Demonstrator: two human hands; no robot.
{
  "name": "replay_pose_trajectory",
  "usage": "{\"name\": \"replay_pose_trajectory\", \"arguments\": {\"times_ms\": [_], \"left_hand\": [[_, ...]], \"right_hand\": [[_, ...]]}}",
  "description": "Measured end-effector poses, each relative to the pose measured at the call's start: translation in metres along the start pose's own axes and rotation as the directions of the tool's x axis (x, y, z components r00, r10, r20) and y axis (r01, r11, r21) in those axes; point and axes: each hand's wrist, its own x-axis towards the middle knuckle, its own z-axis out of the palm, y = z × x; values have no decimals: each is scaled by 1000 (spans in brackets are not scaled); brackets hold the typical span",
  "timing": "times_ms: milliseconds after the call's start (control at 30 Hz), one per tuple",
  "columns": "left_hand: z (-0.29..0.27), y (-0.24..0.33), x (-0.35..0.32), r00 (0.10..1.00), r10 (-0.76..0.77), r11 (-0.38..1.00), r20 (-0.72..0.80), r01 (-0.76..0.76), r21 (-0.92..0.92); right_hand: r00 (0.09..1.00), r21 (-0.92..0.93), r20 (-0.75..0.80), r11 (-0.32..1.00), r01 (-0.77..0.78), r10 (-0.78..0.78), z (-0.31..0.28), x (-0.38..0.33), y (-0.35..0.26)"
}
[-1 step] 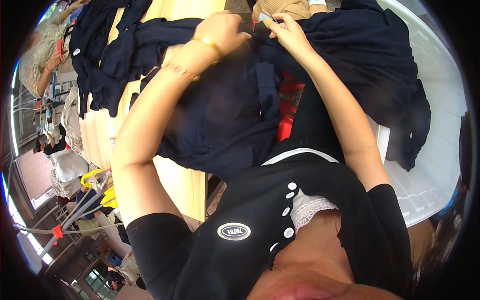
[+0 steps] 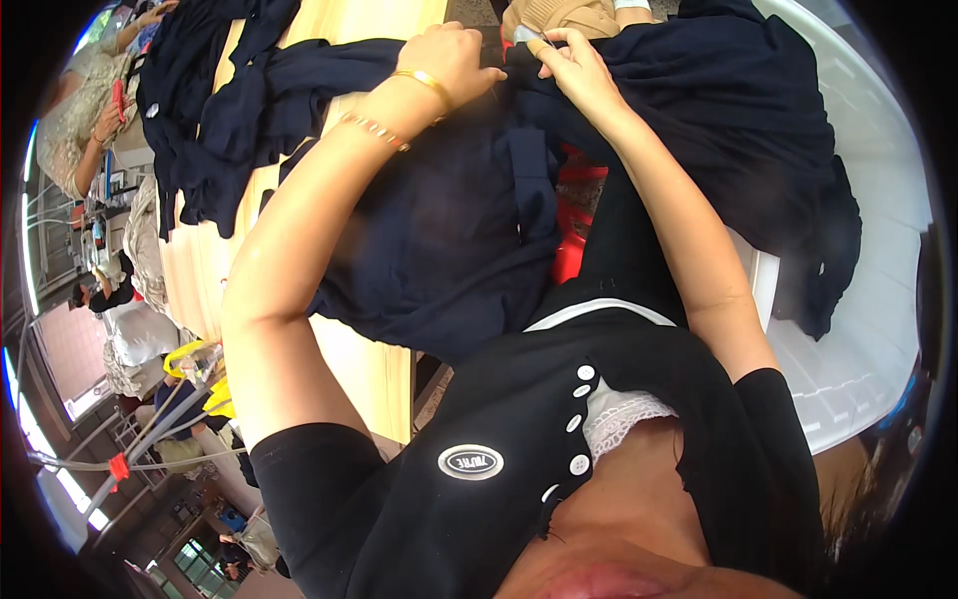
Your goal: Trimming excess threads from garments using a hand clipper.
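A navy garment (image 2: 429, 250) is bunched over the wooden table's edge and my lap. My left hand (image 2: 446, 65), fingers curled and thumb pointing right, is closed on its far part; the fingertips are hidden. Just to the right, my right hand (image 2: 582, 72) pinches a small silvery tool (image 2: 529, 36) between thumb and fingers, over the dark cloth. Its exact kind is too small to make out. More navy cloth (image 2: 718, 120) spreads from beside my right hand across the white tub at the right.
The wooden table (image 2: 369, 384) lies left, with more navy garments (image 2: 269, 100) on it. A large white tub (image 2: 878, 329) stands right. Something red (image 2: 569, 240) shows beside my leg. Tan cloth (image 2: 564, 17) lies beyond my hands. Another person's hand (image 2: 105, 122) holds something red at far left.
My left hand and forearm have shifted slightly to the right. My right hand still pinches the small silvery tool in nearly the same place.
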Motion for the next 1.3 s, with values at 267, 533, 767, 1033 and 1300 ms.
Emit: {"name": "replay_pose_trajectory", "arguments": {"times_ms": [267, 533, 767, 1033, 1300], "left_hand": [[34, 7, 27, 997, -23, 926, 70, -5, 379], [39, 21, 17, 962, -45, 814, 269, -120, 568], [44, 24, 19, 944, -55, 732, 326, -184, 656], [18, -6, 18, 973, -133, 974, 189, 164, -156], [-59, -32, -45, 957, -237, -316, 167, 87, -945]], "right_hand": [[991, 75, -89, 991, 109, -102, -14, -14, 2], [986, 118, -112, 984, 134, -121, 1, -9, 19], [996, 171, -56, 982, 79, -71, -5, -25, 23], [977, 277, -152, 943, 185, -147, -10, -34, 8], [752, 38, -167, 758, 651, -637, -40, -39, -101]]}}
